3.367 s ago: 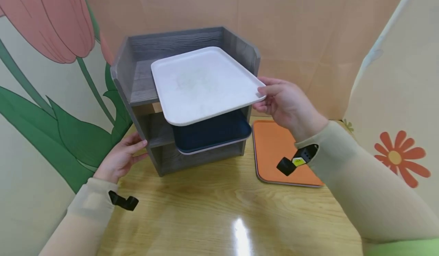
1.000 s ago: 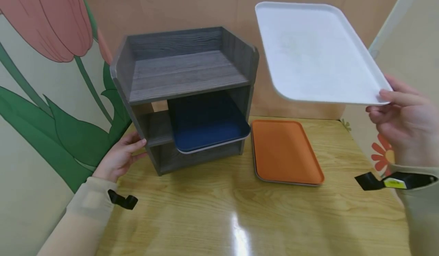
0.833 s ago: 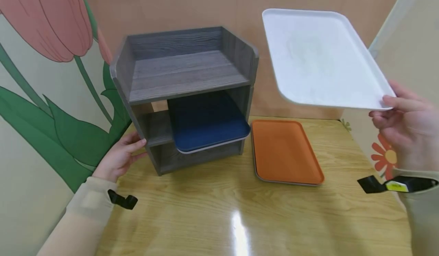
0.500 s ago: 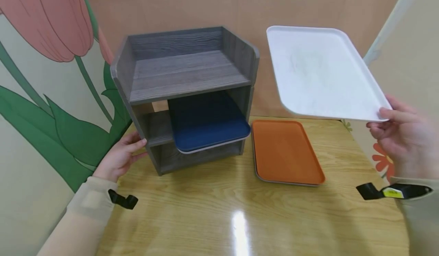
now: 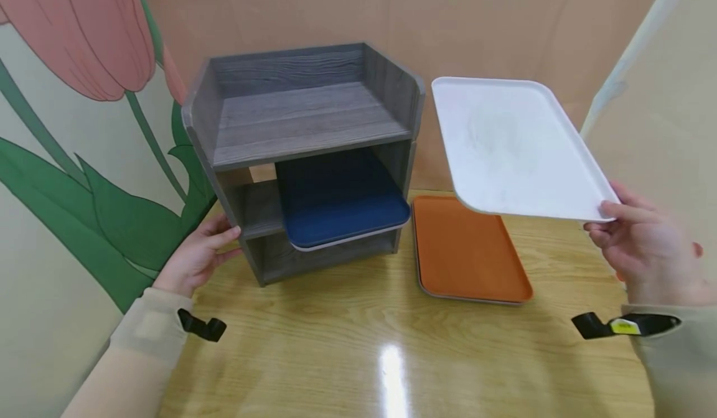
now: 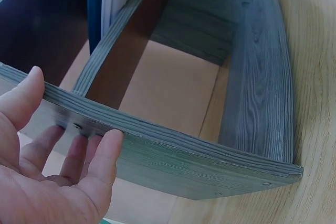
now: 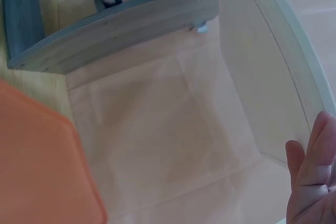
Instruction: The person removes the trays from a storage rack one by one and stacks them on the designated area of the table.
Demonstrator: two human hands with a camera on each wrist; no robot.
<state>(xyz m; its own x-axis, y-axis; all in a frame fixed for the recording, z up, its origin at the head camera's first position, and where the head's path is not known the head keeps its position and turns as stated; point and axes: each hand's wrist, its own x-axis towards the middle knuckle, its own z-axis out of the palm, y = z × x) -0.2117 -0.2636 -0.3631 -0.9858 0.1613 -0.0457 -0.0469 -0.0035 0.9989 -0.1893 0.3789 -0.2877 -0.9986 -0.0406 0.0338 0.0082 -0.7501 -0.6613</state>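
Note:
My right hand pinches the near right corner of a white tray, thumb on top and fingers beneath. The tray hangs in the air right of the grey wooden shelf, partly over the orange tray on the table. From the right wrist view, the white tray's underside shows. My left hand is at the shelf's left side panel, its fingers loosely bent against the outer face and the thumb near the front edge. A dark blue tray lies on the middle shelf and sticks out at the front.
Under the orange tray a second edge shows, so it seems stacked. All stands on a wood-grain table. A peach-coloured backdrop rises behind, and a tulip-patterned wall stands close on the left.
My right hand has carried the white tray from above the shelf's top over to the right and raised it, then lowered it toward the orange tray. My left hand stays at the shelf's side.

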